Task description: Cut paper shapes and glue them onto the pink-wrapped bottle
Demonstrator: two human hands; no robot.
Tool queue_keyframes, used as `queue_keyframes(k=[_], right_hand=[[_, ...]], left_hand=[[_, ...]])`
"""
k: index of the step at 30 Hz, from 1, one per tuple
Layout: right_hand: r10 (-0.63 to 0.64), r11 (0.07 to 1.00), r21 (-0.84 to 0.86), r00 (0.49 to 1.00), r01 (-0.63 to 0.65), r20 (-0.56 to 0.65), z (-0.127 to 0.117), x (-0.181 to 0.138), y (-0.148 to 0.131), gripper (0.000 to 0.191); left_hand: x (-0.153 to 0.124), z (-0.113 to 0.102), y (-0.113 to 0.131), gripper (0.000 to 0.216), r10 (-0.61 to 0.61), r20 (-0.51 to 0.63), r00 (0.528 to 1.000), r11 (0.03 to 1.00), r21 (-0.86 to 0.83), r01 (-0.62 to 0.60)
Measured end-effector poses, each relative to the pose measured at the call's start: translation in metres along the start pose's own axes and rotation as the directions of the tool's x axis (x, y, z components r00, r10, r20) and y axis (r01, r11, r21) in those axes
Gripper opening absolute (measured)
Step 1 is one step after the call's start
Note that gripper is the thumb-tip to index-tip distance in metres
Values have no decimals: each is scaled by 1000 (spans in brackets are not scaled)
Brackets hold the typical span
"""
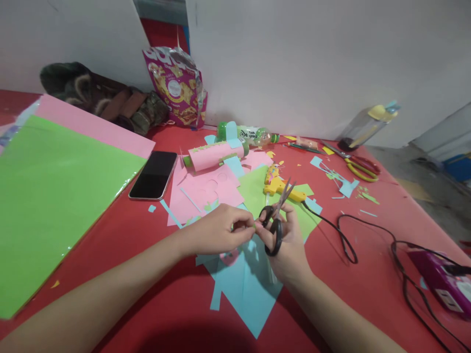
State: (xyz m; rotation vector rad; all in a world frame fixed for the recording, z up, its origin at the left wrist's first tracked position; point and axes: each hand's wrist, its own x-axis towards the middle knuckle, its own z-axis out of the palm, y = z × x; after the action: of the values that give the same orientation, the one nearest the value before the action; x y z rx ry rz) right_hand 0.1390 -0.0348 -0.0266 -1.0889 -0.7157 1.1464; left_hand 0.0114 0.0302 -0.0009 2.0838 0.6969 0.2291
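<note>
My right hand (289, 245) grips black-handled scissors (276, 215), blades pointing up and away. My left hand (217, 229) is closed in a pinch on a tiny green scrap (253, 226) right beside the right hand's fingers. Both hands hover over light blue paper (245, 287) and a green sheet (257, 191) on the red table (110, 245). Behind them lie a pink sheet with round holes (206, 189), a pink paper-wrapped green bottle (215, 154) and a yellow glue gun (277, 185).
Large green (44, 196) and pink (95, 125) sheets lie at left, a black phone (154, 175) beside them. A snack bag (178, 86) and dark bag (99, 95) stand at the back. Red-yellow scissors (358, 164), a black cable (368, 235) and purple power strip (441, 282) are at right.
</note>
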Motion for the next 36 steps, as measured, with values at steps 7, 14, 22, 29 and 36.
queue_keyframes(k=[7,14,22,29,36], right_hand=[[-3,1000,7,1000,3,-8,0,0,0,41],[35,999,33,999,-34,-19,1,-1,-2,42],[82,996,32,996,-83,27,0,-1,2,39],[168,982,23,927,-186,335,-1,-6,5,37],[200,975,-20,845,-219,496,0,-9,0,39]], left_hand=[[1,1,-2,25,33,-22,999,999,-9,-34],[1,2,-1,25,33,-58,998,999,5,-33],[0,-10,-1,23,33,-167,985,999,-23,-37],[-4,-22,0,23,-5,-399,917,998,-65,-23],[-5,-22,4,22,-8,-401,916,999,-33,-5]])
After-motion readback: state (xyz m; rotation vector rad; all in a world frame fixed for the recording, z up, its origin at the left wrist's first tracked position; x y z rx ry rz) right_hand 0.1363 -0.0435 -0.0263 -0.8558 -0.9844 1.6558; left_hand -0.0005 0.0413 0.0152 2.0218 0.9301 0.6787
